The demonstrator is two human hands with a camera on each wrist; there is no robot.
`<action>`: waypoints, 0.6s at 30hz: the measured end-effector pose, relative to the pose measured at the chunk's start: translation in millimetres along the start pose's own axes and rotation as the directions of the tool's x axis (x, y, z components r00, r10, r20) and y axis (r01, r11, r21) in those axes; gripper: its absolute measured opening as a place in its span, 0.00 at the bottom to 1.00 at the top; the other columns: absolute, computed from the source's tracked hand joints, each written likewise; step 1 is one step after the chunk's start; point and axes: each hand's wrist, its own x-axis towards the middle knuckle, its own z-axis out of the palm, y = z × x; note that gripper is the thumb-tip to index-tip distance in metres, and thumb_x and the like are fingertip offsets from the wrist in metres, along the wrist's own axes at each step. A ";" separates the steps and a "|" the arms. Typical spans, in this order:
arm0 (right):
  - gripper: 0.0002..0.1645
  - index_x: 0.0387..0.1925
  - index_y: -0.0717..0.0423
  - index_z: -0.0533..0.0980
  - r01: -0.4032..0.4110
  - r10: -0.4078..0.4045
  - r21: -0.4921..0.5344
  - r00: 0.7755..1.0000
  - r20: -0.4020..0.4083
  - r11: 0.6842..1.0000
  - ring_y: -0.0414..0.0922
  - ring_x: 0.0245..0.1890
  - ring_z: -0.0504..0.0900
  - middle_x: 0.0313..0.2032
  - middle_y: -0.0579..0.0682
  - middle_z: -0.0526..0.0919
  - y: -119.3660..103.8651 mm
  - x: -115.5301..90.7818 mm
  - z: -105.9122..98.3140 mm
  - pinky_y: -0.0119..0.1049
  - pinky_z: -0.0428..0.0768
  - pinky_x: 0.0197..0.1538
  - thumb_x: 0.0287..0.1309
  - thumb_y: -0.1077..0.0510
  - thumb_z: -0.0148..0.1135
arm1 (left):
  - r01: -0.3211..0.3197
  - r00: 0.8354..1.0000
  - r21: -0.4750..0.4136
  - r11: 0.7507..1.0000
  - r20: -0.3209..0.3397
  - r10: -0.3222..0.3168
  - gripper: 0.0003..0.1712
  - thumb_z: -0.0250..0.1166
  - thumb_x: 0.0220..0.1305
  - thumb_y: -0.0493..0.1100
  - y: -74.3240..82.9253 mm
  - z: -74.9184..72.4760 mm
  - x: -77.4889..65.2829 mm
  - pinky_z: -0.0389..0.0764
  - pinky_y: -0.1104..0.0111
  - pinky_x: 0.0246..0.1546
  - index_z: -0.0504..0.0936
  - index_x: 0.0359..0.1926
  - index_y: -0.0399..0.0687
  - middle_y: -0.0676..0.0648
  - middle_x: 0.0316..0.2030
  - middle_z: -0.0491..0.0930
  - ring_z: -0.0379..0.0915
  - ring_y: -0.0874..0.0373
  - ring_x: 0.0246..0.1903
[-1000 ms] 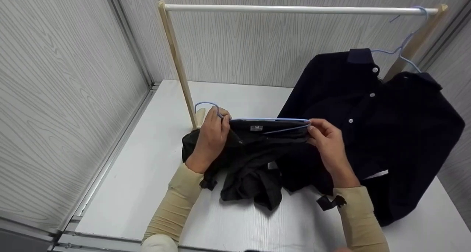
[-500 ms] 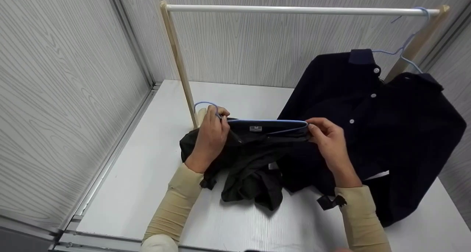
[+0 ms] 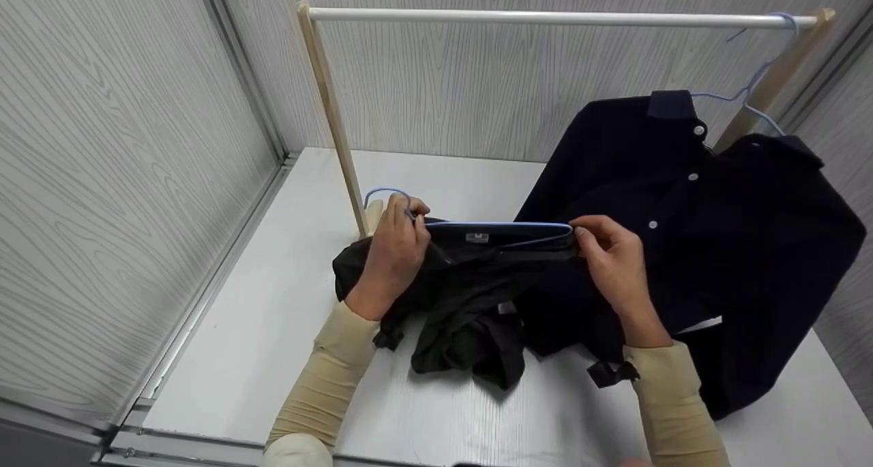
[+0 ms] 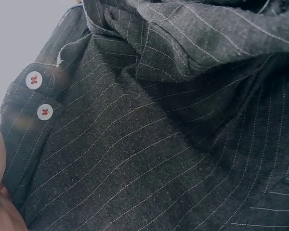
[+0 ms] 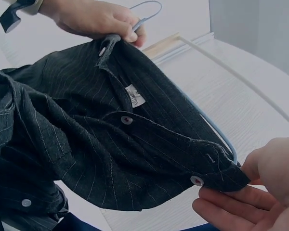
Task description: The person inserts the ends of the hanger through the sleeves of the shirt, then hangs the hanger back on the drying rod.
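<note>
A black pinstriped garment with white buttons and a sewn-in label is stretched between the hands, its lower part bunched on the white table. A blue wire hanger lies inside its upper opening, hook pointing up left. My left hand grips the hanger's neck together with the garment's edge. At the other end, my right hand pinches the garment's corner at the hanger's rounded tip. Pinstriped cloth fills most of the left wrist view, with two red-threaded buttons near the left hand's fingers.
A rack with a white rail and wooden posts stands behind. On its right end, a navy shirt hangs from another blue hanger, reaching down beside the right forearm. Pale wood-grain panels enclose the white table.
Both hands have shifted slightly right with the hanger and garment. The hanger's right tip now shows as a rounded loop by the right fingertips, which earlier covered it. The navy shirt hangs as before.
</note>
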 end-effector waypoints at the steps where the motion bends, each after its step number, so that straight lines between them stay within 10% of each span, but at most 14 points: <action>1: 0.07 0.41 0.61 0.84 0.008 -0.008 -0.011 1.000 -0.006 1.000 0.33 0.26 0.81 0.35 0.58 0.86 -0.2 0.0 0.2 0.22 0.80 0.32 0.65 0.65 0.61 | -0.001 1.000 0.000 1.000 0.002 0.001 0.09 0.48 0.71 0.33 0.3 -0.3 0.1 0.76 0.62 0.44 0.73 0.46 0.32 0.40 0.40 0.71 0.69 0.50 0.37; 18: 0.08 0.38 0.55 0.85 0.206 -0.229 -0.252 0.971 -0.067 0.946 0.33 0.23 0.75 0.29 0.48 0.87 -0.2 0.9 0.5 0.21 0.69 0.30 0.66 0.63 0.60 | -0.023 0.998 -0.005 1.000 0.054 0.023 0.10 0.49 0.68 0.30 3.8 -2.0 -0.4 0.78 0.65 0.37 0.64 0.48 0.32 0.40 0.39 0.70 0.70 0.52 0.34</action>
